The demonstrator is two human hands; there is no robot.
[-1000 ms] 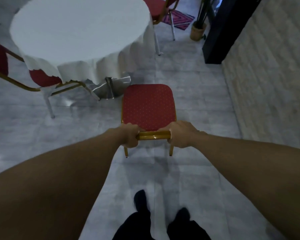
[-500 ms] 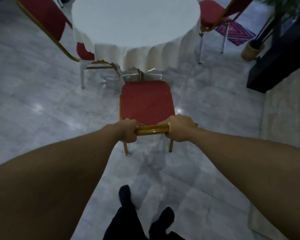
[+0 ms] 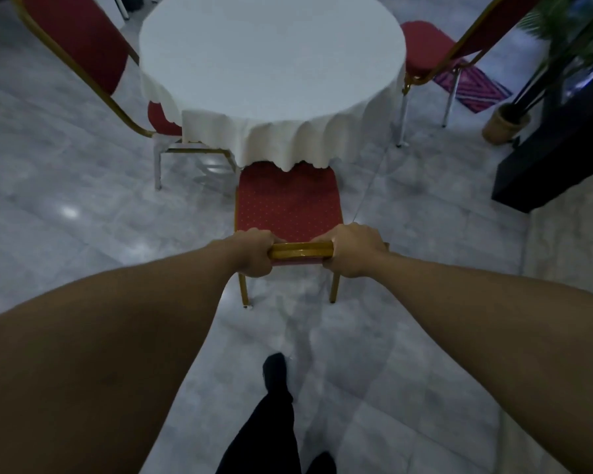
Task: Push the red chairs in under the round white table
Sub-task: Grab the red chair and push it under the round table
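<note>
A red chair (image 3: 288,203) with a gold frame stands right in front of me, seen from above. Both hands grip the gold top rail of its backrest: my left hand (image 3: 254,252) at the left end, my right hand (image 3: 351,249) at the right end. The front edge of its seat lies under the hanging cloth of the round white table (image 3: 271,63). A second red chair (image 3: 83,53) stands at the table's left with its seat partly under the cloth. A third red chair (image 3: 432,49) stands at the right, its seat outside the table.
The floor is grey marble tile. A black cabinet (image 3: 562,148) and a potted plant in a woven basket (image 3: 505,123) stand at the right, with a pink patterned mat (image 3: 473,87) behind the third chair. My feet (image 3: 276,374) are below the chair.
The chair in my hands has slid forward, so its seat front now sits under the tablecloth edge. The table has come closer and more central in view.
</note>
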